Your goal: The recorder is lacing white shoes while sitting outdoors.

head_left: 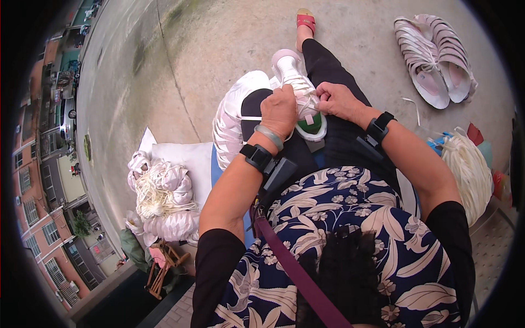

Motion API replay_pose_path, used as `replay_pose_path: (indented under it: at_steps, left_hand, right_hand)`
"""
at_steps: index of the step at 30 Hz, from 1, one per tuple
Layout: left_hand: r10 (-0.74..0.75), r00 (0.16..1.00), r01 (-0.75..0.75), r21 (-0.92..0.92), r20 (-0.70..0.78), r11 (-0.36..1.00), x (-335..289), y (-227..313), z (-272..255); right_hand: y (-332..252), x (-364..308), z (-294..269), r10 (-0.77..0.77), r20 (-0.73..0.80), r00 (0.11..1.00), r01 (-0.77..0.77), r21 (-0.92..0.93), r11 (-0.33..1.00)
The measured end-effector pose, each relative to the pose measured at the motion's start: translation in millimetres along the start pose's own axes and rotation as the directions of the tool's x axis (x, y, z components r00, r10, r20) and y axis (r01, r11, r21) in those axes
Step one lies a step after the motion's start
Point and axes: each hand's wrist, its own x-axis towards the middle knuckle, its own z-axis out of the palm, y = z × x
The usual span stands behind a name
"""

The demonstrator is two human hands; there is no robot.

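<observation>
A white and pink shoe (pixel 299 87) with green inside its opening lies across my lap, toe pointing away from me. My left hand (pixel 279 112) is a fist at the left side of its lacing, closed on a white shoelace (pixel 251 118), part of which sticks out to the left. On the other side, my right hand (pixel 340 101) pinches at the edge of the lacing with thumb and forefinger; the lace there is mostly hidden by the fingers. Against my left thigh rests a row of nested white and pink shoe uppers (pixel 229 123).
Two rows of nested uppers (pixel 435 60) lie on the concrete at far right. A thick bundle of white laces (pixel 467 177) hangs at my right. To my left are more uppers and loose laces (pixel 158 194), with a wooden folding stool (pixel 162 270) nearer.
</observation>
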Motion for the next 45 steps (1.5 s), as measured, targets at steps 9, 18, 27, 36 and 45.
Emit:
replay_pose_path:
  at_steps: [9,18,27,36,45]
  left_hand:
    - [-0.101,0.995,0.101,-0.134,0.008,0.986,-4.8,-9.0,-7.4]
    - [0.008,0.996,-0.014,-0.067,-0.091,0.998,-34.6,-4.7,-25.5]
    - [0.243,0.97,-0.243,0.043,0.008,0.969,-51.3,-2.0,-25.9]
    - [-0.115,0.953,0.228,-0.41,0.282,0.883,-42.9,-48.6,-57.3]
    - [-0.267,0.942,0.334,-0.505,0.202,0.796,-75.9,-63.4,-60.2]
  right_hand:
    - [0.0,1.0,-2.0,-0.02,0.002,1.0,0.02,-0.032,0.999]
    - [-29.4,-5.1,-8.9,0.103,0.061,0.993,-0.107,0.061,0.992]
    - [-18.4,-10.1,-6.0,0.031,0.075,0.997,-0.024,-0.086,0.996]
    - [-26.8,-20.4,-30.6,-0.263,0.009,0.965,0.242,-0.422,0.874]
    - [-12.6,-32.0,-47.5,-0.128,-0.019,0.992,0.112,-0.374,0.921]
